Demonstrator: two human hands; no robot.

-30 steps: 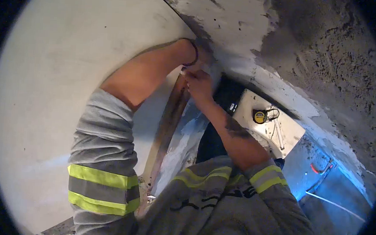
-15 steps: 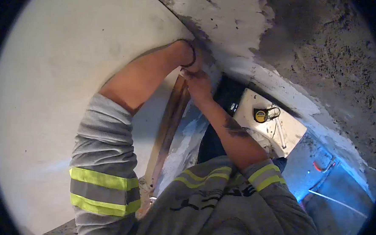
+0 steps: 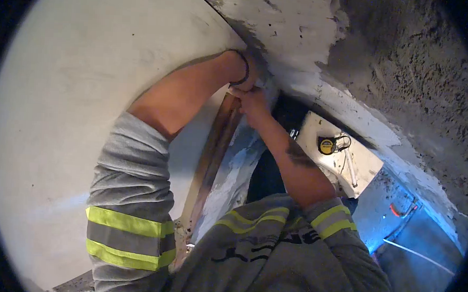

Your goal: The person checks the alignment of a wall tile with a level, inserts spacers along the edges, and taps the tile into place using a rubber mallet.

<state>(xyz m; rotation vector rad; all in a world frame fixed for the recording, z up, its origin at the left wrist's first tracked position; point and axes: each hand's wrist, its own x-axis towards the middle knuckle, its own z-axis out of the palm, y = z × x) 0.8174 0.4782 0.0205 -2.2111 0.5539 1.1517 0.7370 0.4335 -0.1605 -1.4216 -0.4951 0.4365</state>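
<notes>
Barely a shift! Right hand [image 3: 252, 103], fingers curled, stays by the upper end of the brown strip [image 3: 216, 145]; left hand [image 3: 252, 78] just beyond, mostly hidden. Can't tell what either grips; work looks fixed there.

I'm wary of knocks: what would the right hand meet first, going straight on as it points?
The right hand would probably meet the left wrist first, though depth there is unclear.

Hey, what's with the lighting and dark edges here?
Head view: a curved black border cuts the corners; head view: blue light tints the lower right, around the pale rod; head view: the tape measure is well lit, but the left hand and right hand look dimmer, details indistinct.
</notes>
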